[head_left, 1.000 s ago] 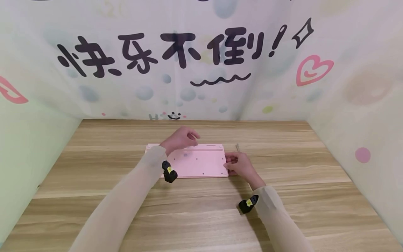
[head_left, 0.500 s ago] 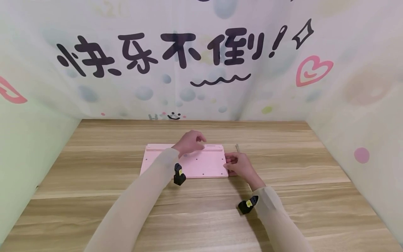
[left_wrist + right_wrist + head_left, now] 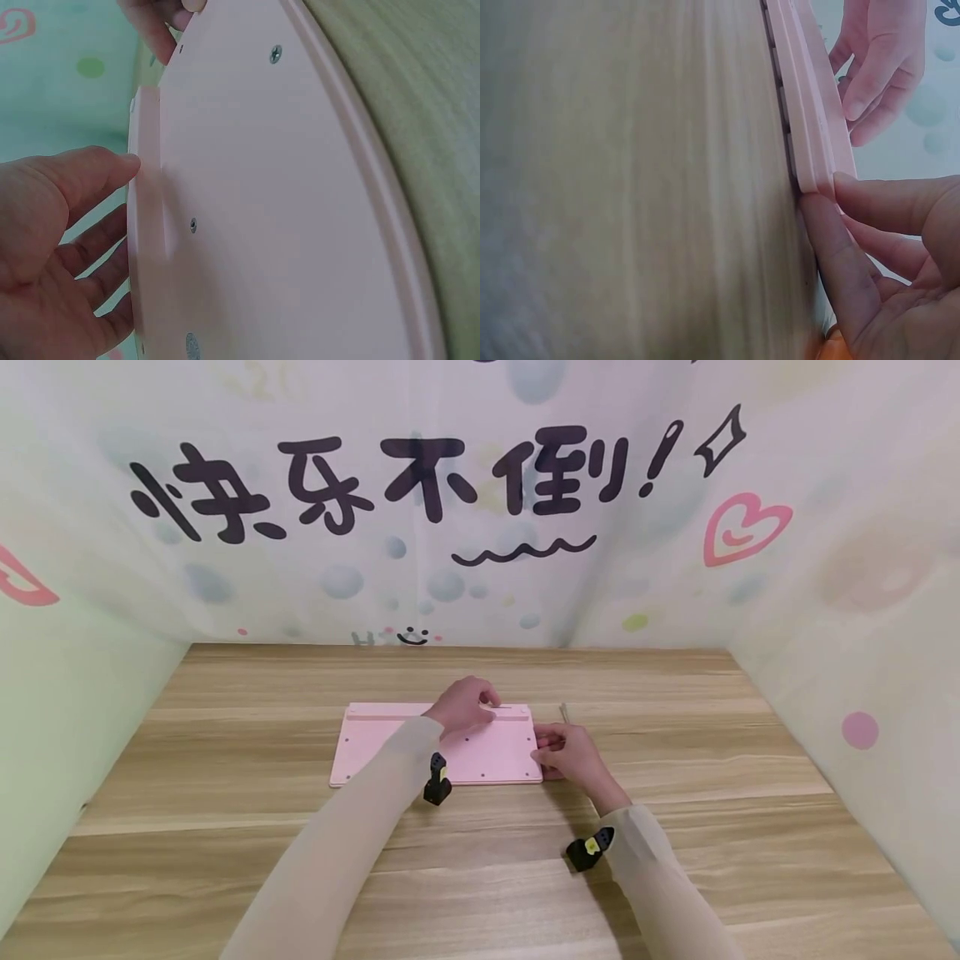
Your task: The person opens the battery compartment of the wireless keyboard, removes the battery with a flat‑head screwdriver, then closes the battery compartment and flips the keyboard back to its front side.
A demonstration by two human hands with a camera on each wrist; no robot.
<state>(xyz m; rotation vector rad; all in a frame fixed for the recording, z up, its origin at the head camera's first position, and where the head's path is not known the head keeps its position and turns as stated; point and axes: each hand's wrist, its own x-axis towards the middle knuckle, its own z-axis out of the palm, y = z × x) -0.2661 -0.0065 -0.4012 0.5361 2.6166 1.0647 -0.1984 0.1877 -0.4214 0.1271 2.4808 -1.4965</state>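
A pink keyboard (image 3: 480,762) lies face down on the wooden table, its screwed back up and a raised bar (image 3: 375,716) along the far side. In the right wrist view, dark gaps between keys show under its rim. My left hand (image 3: 462,703) straddles the far edge right of the middle. In the left wrist view its thumb (image 3: 112,169) meets the bar while the other fingertips are partly hidden behind the edge. My right hand (image 3: 573,756) grips the keyboard's right end, thumb on the back and fingers beneath, as the right wrist view shows.
A thin grey rod (image 3: 566,713) lies just beyond my right hand. Something orange (image 3: 834,348) peeks out below that hand in the right wrist view. A printed cloth wall (image 3: 420,585) stands along the table's back edge.
My left hand has moved right and slightly nearer along the keyboard's far side, from above its back to the far edge. The right hand keeps its grip on the right end.
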